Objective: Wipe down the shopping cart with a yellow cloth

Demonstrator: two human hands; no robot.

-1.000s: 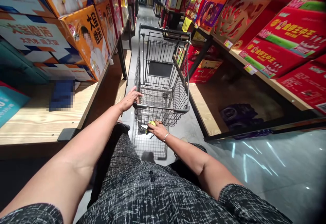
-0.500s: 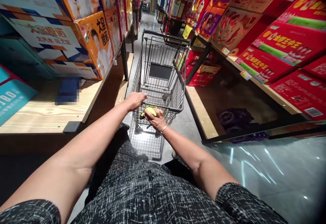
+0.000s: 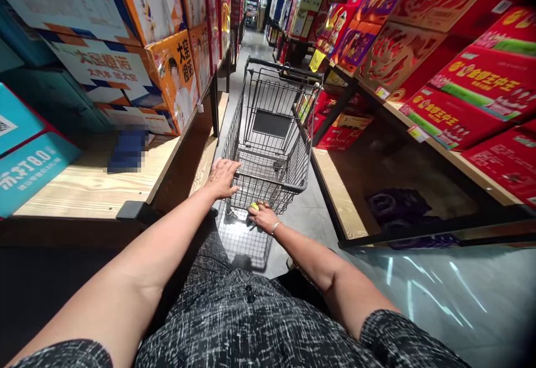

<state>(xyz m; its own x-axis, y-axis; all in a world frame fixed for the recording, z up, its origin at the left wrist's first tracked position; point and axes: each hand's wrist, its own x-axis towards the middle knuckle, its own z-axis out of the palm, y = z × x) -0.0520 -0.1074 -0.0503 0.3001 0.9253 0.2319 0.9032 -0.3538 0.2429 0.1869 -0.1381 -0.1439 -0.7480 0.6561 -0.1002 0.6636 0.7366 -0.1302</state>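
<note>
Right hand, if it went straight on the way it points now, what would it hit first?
Probably the near wire end of the shopping cart, just ahead of the right hand and the yellow item in it. Depth is unclear, so they may already be touching.

Two hands show — one left hand (image 3: 221,179) and one right hand (image 3: 264,218) — along with one shopping cart (image 3: 270,181), one black panel (image 3: 271,124), one yellow-green item (image 3: 254,206) and one bracelet (image 3: 275,227). The shelves add one blurred dark blue item (image 3: 128,150), one hanging yellow tag (image 3: 317,60) and, on the right, two clear price tags (image 3: 417,133) and at least two gold-patterned boxes (image 3: 400,58). The purple packs (image 3: 400,205) sit too dim to count.
</note>
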